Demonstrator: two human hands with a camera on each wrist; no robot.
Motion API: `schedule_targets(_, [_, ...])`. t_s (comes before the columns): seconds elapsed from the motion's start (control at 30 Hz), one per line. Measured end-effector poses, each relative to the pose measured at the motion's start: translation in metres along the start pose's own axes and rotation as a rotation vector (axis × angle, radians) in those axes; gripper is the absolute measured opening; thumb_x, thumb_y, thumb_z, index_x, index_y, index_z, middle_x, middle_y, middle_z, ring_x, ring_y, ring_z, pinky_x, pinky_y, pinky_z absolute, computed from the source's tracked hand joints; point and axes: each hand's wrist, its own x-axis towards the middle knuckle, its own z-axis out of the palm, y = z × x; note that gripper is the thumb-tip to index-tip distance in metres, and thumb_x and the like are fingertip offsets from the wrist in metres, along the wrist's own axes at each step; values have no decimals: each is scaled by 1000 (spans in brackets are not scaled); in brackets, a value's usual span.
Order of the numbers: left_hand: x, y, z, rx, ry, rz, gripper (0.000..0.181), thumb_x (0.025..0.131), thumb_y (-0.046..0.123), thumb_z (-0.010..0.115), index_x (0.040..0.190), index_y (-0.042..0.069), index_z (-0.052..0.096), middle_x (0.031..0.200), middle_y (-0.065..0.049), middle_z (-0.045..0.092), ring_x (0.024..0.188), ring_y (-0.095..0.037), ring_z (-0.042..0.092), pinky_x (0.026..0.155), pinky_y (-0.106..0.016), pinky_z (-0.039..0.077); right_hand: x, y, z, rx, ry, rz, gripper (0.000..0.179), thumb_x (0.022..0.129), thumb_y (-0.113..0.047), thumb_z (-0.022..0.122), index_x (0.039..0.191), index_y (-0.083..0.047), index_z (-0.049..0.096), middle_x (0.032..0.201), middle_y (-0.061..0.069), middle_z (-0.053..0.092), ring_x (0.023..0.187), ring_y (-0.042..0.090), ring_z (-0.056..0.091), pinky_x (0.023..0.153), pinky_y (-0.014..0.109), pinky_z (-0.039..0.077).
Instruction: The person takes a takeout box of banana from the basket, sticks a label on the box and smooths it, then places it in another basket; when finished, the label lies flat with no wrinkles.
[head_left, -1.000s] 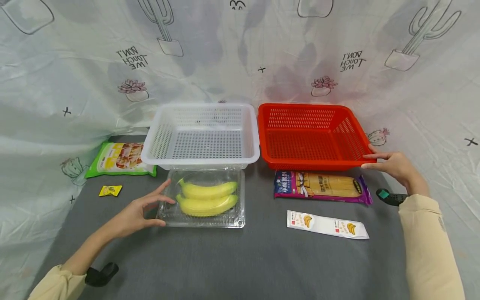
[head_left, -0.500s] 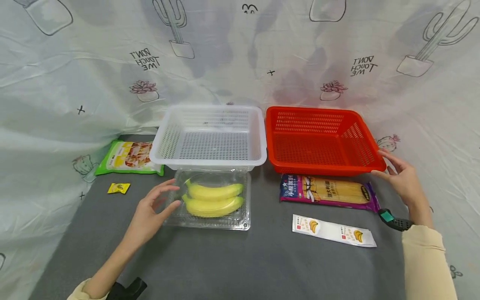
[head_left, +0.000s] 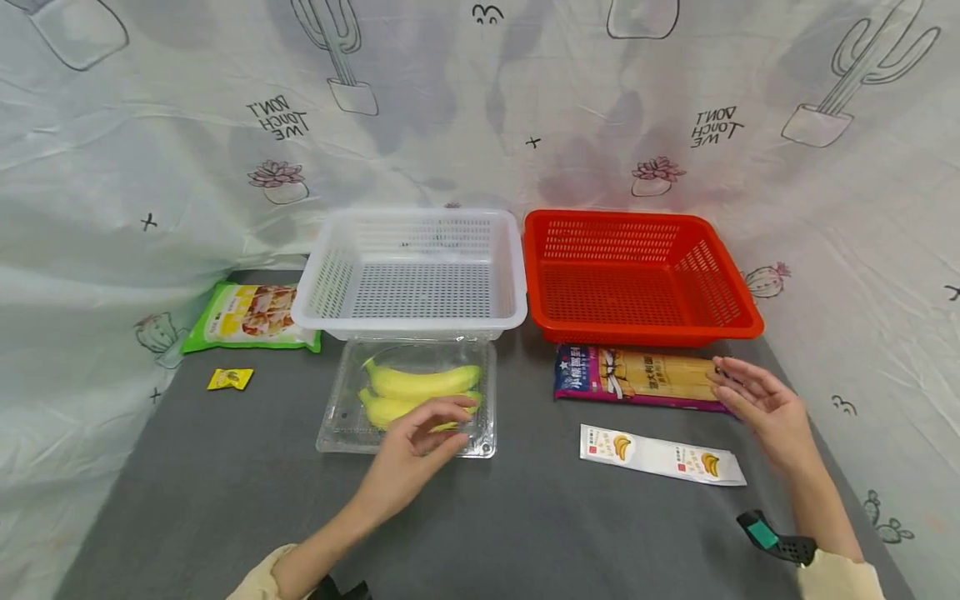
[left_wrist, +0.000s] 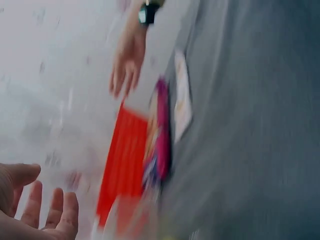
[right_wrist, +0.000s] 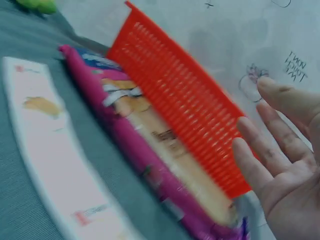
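Observation:
My left hand (head_left: 408, 454) is over the front of a clear lidded plastic box (head_left: 330, 437) with two yellow bananas (head_left: 423, 382) in it. Its fingers bend loosely with nothing between them, and it hides part of the lower banana. At the right, my other hand (head_left: 772, 417) overlaps the end of a purple packet of spaghetti (head_left: 652, 375). In the right wrist view, that right hand (right_wrist: 285, 150) has spread, slightly bent fingers and holds nothing. In front of the packet lies a flat white paper strip with banana pictures (head_left: 663, 456).
A white plastic basket (head_left: 408, 323) and a red basket (head_left: 645, 332) stand side by side at the back, before a patterned curtain (head_left: 450, 100). At the left lie a green food bag (head_left: 251, 317) and a small yellow wrapped packet (head_left: 230, 379) on the grey cloth (head_left: 525, 533).
My left hand has moved from the box's left side rightward to its front. My right hand has left the red basket's corner and come nearer, to the spaghetti packet's end.

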Motion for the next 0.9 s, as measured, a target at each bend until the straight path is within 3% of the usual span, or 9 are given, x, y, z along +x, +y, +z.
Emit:
schedule_targets(0.13, [15,-14,40,-82,-122,-101,20,88,-4,64,108,-5,62,127,-19,58,114,-31,58,91,-33,51,-21,10,1,-8,-80,125,45,92,19,46,136,7,44,130,1,60,113,11,60,88,23,50])
schedule_targets(0.23, [32,-28,74,-109,-188,-185,25,88,-5,64,113,-4,62,127,-17,59,109,-28,61,89,-28,51,-37,14,-4,-32,-86,204,47,94,15,46,139,3,43,132,-2,59,114,9,60,88,22,50])
schedule_targets(0.33, [46,-44,103,-148,-195,-250,28,88,-7,63,116,-5,62,125,-16,61,109,-31,62,85,-22,52,-51,15,-11,9,-82,276,46,97,11,43,140,-4,45,132,-5,59,112,9,61,87,23,51])
schedule_targets(0.43, [52,-58,122,-155,-168,-303,28,87,-9,63,115,-4,63,120,-14,63,108,-35,62,80,-19,52,-62,16,-19,143,-188,337,45,101,8,34,140,-9,47,134,-5,57,115,12,59,91,30,50])
schedule_targets(0.57, [55,-70,135,-132,-137,-344,24,86,-7,64,110,-2,66,116,-9,66,107,-34,61,78,-20,52,-76,16,-31,349,-404,459,50,102,9,22,140,-10,48,138,-3,53,122,17,54,99,37,43])
schedule_targets(0.7, [58,-75,137,-125,-121,-338,22,85,-7,66,107,-2,67,118,-12,65,107,-33,62,78,-20,52,-82,19,-36,435,-485,584,52,103,7,19,139,-13,51,137,-1,54,125,16,51,104,35,40])
schedule_targets(0.8, [60,-77,136,-111,-114,-330,21,85,-7,66,106,-3,67,120,-17,64,106,-33,62,78,-18,52,-81,23,-37,456,-487,588,51,103,7,19,139,-11,50,138,1,54,126,16,51,104,33,39])
schedule_targets(0.9, [63,-79,135,-95,-110,-335,20,86,-7,65,105,-4,67,120,-18,64,106,-32,62,78,-18,51,-76,28,-37,509,-490,517,51,101,10,17,141,-4,46,142,3,50,128,19,48,106,33,37])
